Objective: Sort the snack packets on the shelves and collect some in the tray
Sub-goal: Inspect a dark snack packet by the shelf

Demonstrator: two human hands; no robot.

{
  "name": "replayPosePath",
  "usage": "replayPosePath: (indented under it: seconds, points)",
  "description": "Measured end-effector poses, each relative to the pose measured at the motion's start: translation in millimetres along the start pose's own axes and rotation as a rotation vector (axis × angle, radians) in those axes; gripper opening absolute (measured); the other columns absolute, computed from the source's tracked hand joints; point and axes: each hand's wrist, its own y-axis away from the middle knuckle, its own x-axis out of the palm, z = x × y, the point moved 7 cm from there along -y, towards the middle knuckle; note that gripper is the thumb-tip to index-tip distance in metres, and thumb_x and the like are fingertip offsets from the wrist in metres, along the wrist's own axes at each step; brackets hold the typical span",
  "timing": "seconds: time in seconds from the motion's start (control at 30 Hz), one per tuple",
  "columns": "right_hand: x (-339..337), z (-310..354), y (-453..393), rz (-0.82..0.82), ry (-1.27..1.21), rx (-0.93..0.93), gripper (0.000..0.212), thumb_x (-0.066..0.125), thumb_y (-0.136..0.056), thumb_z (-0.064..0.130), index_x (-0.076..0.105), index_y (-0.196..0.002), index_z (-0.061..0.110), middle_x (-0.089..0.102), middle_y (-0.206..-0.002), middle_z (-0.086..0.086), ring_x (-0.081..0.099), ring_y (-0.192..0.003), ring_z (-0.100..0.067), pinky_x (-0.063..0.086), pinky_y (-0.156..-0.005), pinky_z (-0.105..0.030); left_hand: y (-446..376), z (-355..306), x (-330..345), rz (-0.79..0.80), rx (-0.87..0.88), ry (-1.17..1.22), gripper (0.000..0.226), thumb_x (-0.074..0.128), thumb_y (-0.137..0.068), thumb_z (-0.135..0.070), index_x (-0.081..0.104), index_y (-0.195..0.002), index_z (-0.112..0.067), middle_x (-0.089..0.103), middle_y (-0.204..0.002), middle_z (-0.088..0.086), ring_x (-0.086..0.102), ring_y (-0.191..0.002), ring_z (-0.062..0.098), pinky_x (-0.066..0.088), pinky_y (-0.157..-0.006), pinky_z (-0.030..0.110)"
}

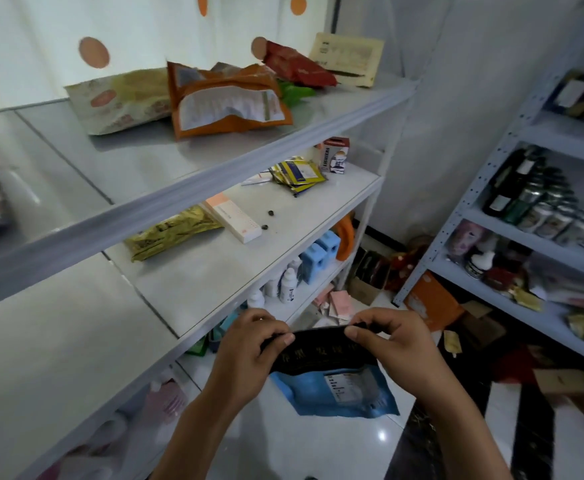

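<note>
Both hands, left hand [249,344] and right hand [391,341], are pinched on the black-and-blue packet [335,379] top edge at 6 o'clock, apparently for inspection before shelving.

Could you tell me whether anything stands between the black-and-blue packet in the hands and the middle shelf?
Nothing visible does. Both the left hand and right hand pinch the packet just off the middle shelf, whose near part is bare.

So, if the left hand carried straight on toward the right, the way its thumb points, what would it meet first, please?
The left hand pinches the black-and-blue packet by its top edge. Going right along that edge, it would probably meet the right hand first, which pinches the same edge.
</note>
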Motion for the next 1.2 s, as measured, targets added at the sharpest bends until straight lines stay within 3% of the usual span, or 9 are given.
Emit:
replayPosePath:
  seconds: [0.1,0.27,0.4,0.6,0.77,0.9,0.97,1.03,1.2]
  points:
    - [-28.5,-10.5,4.2,-0.065,-0.020,0.011,0.021,0.072,-0.086,0.011,0.074,-0.072,0.025,0.070,-0.074,0.003,0.064,-0.073,-0.016,0.050,-0.064,-0.021,-11.6,-12.3,22.5,0.052,0.107,-0.123,0.034,0.042,-0.094,-0.048,0.063,-0.084,-0.024,0.052,-0.085,-0.012,0.052,-0.086,0.004,0.045,-0.075,0.028]
    - [-76.9,-35.7,1.4,-0.185,-0.132,0.063,0.018,0.071,-0.086,0.008,0.076,-0.073,0.019,0.072,-0.076,-0.001,0.066,-0.072,-0.014,0.053,-0.065,-0.019,-43.1,-52.7,40.7,-0.018,0.297,-0.152,0.038,0.042,-0.099,-0.041,0.061,-0.079,-0.014,0.050,-0.077,-0.010,0.047,-0.076,0.007,0.037,-0.071,0.017]
    - [-109.5,-69.2,-12.3,-0.267,-0.281,0.104,0.018,0.069,-0.087,0.005,0.076,-0.076,0.017,0.073,-0.074,-0.003,0.068,-0.069,-0.012,0.053,-0.062,-0.021,-79.0,-57.3,68.5,0.016,0.118,-0.119,0.034,0.048,-0.089,-0.054,0.046,-0.064,-0.030,0.043,-0.062,-0.015,0.043,-0.061,0.001,0.032,-0.058,0.014]
    - [-130.6,-131.2,-56.2,-0.342,-0.354,0.171,0.015,0.065,-0.090,0.004,0.072,-0.082,0.015,0.072,-0.073,0.005,0.066,-0.068,-0.004,0.054,-0.062,-0.017,-125.3,-51.9,115.2,0.028,0.042,-0.219,0.050,0.051,-0.081,-0.063,0.028,-0.052,-0.030,0.036,-0.044,-0.007,0.044,-0.044,0.014,0.040,-0.048,0.034]
    - [-143.6,-182.3,-99.5,-0.421,-0.320,0.166,0.030,0.066,-0.089,0.002,0.068,-0.075,0.028,0.068,-0.069,0.020,0.060,-0.065,0.005,0.046,-0.063,-0.009,-155.9,-32.7,164.3,0.246,0.057,-0.318,0.025,0.066,-0.089,-0.035,0.062,-0.071,-0.019,0.055,-0.058,-0.009,0.049,-0.055,0.006,0.037,-0.055,0.028]
    - [-135.1,-210.0,-129.3,-0.401,-0.335,0.238,0.027,0.066,-0.091,0.009,0.067,-0.079,0.033,0.068,-0.080,0.019,0.064,-0.085,-0.007,0.046,-0.069,-0.014,-161.5,-13.3,183.3,0.248,0.050,-0.324,0.020,0.061,-0.094,-0.026,0.059,-0.076,-0.017,0.062,-0.063,-0.006,0.056,-0.057,0.008,0.045,-0.055,0.031]
    - [-120.5,-228.6,-138.9,-0.391,-0.397,0.377,0.009,0.067,-0.092,0.021,0.064,-0.098,0.027,0.062,-0.097,0.015,0.060,-0.097,-0.013,0.045,-0.074,-0.014,-167.3,1.2,190.7,0.233,0.047,-0.320,0.023,0.059,-0.094,-0.026,0.053,-0.072,-0.020,0.058,-0.058,-0.007,0.055,-0.053,0.009,0.043,-0.051,0.030]
    - [-95.9,-252.1,-144.9,-0.312,-0.497,0.607,0.036,0.069,-0.090,0.037,0.050,-0.117,0.023,0.054,-0.101,0.012,0.057,-0.092,-0.009,0.049,-0.076,-0.021,-173.7,17.5,201.4,0.225,0.053,-0.325,0.026,0.053,-0.093,-0.031,0.047,-0.070,-0.022,0.055,-0.054,-0.006,0.053,-0.049,0.011,0.039,-0.048,0.029]
    - [-29.0,-308.1,-166.5,-0.187,-0.613,0.882,0.041,0.074,-0.081,0.048,0.055,-0.105,0.021,0.063,-0.099,0.003,0.062,-0.089,-0.012,0.055,-0.092,-0.050,-188.6,69.9,262.2,0.457,0.060,-0.391,0.011,0.056,-0.089,-0.017,0.055,-0.078,-0.019,0.062,-0.067,0.004,0.061,-0.062,0.025,0.051,-0.054,0.037]
